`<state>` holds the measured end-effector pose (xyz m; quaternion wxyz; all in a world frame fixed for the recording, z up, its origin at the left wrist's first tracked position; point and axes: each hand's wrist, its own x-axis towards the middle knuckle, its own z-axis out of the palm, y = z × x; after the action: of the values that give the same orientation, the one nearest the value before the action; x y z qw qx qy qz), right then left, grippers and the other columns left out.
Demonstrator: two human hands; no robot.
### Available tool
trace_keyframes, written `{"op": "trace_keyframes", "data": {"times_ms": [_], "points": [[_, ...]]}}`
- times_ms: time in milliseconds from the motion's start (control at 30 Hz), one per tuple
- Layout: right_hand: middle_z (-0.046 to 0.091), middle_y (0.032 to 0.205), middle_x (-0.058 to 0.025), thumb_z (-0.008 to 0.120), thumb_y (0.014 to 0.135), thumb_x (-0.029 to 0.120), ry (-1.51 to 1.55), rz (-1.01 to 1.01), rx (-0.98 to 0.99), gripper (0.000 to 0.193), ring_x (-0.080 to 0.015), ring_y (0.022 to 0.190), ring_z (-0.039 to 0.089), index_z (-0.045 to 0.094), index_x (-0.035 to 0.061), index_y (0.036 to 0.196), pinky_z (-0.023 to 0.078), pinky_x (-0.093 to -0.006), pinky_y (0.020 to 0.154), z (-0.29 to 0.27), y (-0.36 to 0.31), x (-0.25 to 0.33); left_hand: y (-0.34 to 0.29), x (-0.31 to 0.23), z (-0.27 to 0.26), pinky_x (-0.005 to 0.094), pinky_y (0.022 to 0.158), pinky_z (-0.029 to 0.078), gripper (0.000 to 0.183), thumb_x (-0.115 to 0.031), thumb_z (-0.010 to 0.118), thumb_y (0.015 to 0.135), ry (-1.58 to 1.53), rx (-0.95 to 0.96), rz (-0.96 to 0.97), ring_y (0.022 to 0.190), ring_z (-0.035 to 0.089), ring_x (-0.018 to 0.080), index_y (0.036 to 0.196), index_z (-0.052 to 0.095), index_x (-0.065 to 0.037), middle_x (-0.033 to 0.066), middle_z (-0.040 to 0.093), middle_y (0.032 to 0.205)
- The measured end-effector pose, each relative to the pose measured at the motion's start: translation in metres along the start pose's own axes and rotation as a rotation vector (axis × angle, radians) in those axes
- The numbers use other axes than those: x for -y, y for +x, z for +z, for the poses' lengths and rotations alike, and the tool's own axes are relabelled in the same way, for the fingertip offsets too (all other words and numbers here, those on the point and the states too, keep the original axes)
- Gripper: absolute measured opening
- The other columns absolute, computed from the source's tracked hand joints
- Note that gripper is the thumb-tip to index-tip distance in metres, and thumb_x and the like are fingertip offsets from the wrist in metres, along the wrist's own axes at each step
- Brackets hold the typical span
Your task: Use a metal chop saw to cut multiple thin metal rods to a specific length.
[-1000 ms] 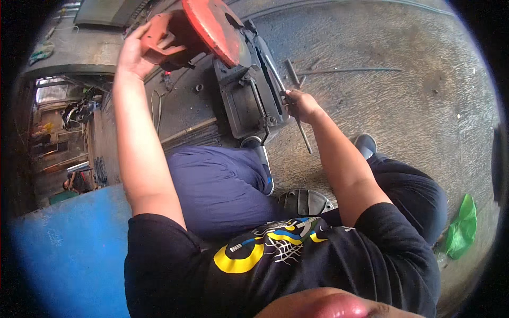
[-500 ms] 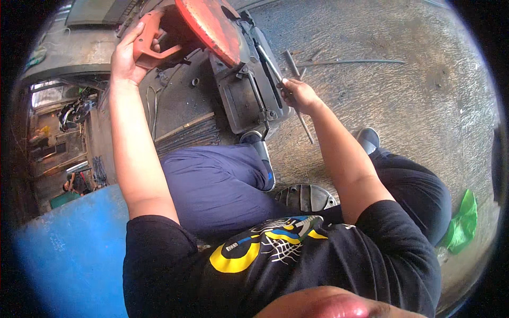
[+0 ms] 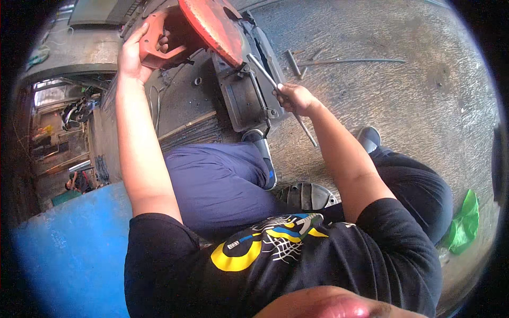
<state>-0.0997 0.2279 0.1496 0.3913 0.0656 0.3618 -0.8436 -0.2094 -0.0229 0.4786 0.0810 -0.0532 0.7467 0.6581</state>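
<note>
Looking down a person's own body, a black T-shirt with a yellow print fills the foreground, with a blue surface to the left. Beyond it are 2 bent legs in dark trousers, a ribbed black part between them, and a crumpled green sheet at far right. Both arms reach forward. The right hand, the nearer of the 2 to the rod, has its fingers curled closed around a slim metal rod near its middle. The rod slants: its near end sticks out toward the right foot, and its far end points forward and left from the fingers, over a dark machine base, just below a round red guard. Whether that tip touches the base, I cannot tell. The right forearm angles inward, knuckles up. The left arm is stretched nearly straight, and the left hand is wrapped around a red handle beside the guard, fingertips showing through its opening. Farther off, short metal pieces and a long thin bar lie on the worn floor.
</note>
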Motion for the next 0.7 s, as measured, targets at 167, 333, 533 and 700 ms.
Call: {"op": "trace_keyframes", "data": {"times_ms": [167,333,533,700], "points": [[0.046,0.068,-0.0006,0.048,0.095,0.028,-0.002,-0.007,-0.014,0.024,-0.0096,0.052,0.037,0.055,0.0052,0.095,0.029,-0.0240,0.045,0.003,0.002,-0.006,0.001,-0.001,-0.002,0.0314,0.074,0.051,0.042,-0.030,0.050,0.092,-0.014,0.016,-0.040,0.080,0.058,0.0186,0.120,0.050,0.002,0.0133,0.061,0.095],[0.044,0.065,-0.0004,0.049,0.095,0.028,-0.008,-0.013,-0.014,0.024,-0.0101,0.052,0.038,0.054,0.0047,0.094,0.030,-0.0250,0.046,-0.002,0.006,-0.012,0.001,0.000,-0.002,0.0311,0.072,0.051,0.042,-0.029,0.050,0.092,-0.010,0.035,-0.015,0.079,0.059,0.0189,0.120,0.049,0.002,0.0140,0.061,0.095],[0.042,0.070,0.0014,0.048,0.095,0.029,-0.077,-0.036,-0.028,0.021,-0.0086,0.054,0.037,0.051,0.0076,0.093,0.030,-0.0231,0.045,-0.005,0.014,-0.013,0.003,0.000,-0.006,0.0358,0.079,0.051,0.044,-0.029,0.050,0.092,-0.008,-0.011,-0.031,0.088,0.059,0.0222,0.122,0.046,0.003,0.0160,0.060,0.102],[0.043,0.061,-0.0009,0.051,0.094,0.029,-0.123,-0.075,-0.109,0.023,-0.0118,0.048,0.039,0.053,0.0063,0.092,0.032,-0.0271,0.042,-0.003,0.016,-0.011,0.007,0.002,-0.011,0.0344,0.079,0.050,0.044,-0.029,0.049,0.093,-0.002,0.051,-0.031,0.089,0.059,0.0214,0.121,0.047,0.004,0.0158,0.061,0.102]]}}
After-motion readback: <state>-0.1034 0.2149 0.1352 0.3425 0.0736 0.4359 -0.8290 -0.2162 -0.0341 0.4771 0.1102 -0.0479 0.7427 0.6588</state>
